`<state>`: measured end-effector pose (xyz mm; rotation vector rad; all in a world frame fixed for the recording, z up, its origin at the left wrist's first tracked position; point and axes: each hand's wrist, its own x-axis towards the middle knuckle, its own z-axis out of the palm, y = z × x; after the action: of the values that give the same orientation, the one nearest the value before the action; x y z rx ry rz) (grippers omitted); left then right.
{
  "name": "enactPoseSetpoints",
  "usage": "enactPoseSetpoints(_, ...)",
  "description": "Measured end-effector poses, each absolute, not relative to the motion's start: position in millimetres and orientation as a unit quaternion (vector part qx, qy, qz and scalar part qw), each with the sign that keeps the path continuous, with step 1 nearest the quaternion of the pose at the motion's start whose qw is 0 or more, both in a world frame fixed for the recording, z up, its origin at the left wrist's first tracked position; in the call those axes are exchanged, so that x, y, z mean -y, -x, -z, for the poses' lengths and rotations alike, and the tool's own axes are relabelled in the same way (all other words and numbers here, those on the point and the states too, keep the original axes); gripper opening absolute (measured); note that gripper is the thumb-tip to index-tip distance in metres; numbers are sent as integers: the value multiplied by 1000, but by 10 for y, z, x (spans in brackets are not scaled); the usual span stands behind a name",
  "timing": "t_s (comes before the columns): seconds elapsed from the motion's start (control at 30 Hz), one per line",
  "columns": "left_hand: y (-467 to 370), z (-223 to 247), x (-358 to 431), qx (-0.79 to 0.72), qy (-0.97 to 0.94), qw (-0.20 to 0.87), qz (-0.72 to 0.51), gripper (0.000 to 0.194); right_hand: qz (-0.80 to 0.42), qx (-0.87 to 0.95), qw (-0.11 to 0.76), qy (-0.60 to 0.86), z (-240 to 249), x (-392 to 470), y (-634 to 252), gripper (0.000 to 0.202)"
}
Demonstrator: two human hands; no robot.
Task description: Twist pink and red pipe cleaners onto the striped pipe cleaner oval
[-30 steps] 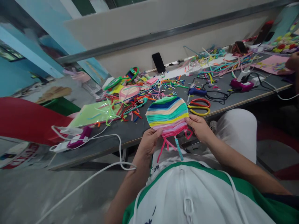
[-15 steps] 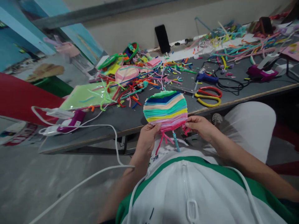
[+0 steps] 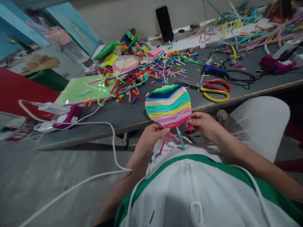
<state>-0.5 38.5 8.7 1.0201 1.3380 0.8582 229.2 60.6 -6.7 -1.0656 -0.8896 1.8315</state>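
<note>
A round disc [image 3: 168, 105] covered in striped pipe cleaners, green and blue down to pink, is held over the table's front edge. A turquoise-wrapped stick [image 3: 181, 138] hangs from its lower edge, beside loose pink pipe cleaner ends [image 3: 163, 143]. My left hand [image 3: 152, 137] grips the lower left rim, thumb on top and fingers largely hidden beneath. At the lower right rim, my right hand [image 3: 203, 124] pinches a pink pipe cleaner [image 3: 190, 126] with its fingertips.
Scissors [image 3: 216, 90] with red and yellow handles lie beyond the disc, near a blue glue gun [image 3: 214, 70]. Cut pipe cleaner pieces [image 3: 175, 60] litter the table [image 3: 113, 121]. A phone [image 3: 164, 23] leans at the back. A white cable [image 3: 113, 135] crosses the left edge.
My left thumb has slid rightward along the disc's lower edge. The right hand keeps its pinch at the rim, and the view has shifted slightly.
</note>
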Motion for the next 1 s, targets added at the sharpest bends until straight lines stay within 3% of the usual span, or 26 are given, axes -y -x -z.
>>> enactPoseSetpoints(0.23, 22, -89, -407, -577, -454, 585, -345, 27, -722, 340, 422, 430, 56, -601, -2286, 25)
enactPoseSetpoints(0.53, -22, -70, -406, -544, -389, 625, -403, 32, -714, 383, 353, 467, 53, -597, -2321, 24)
enactPoseSetpoints(1.0, -43, -119, -398, -543, -439, 600, -391, 32, -689, 430, 367, 454, 128, -609, -2317, 27)
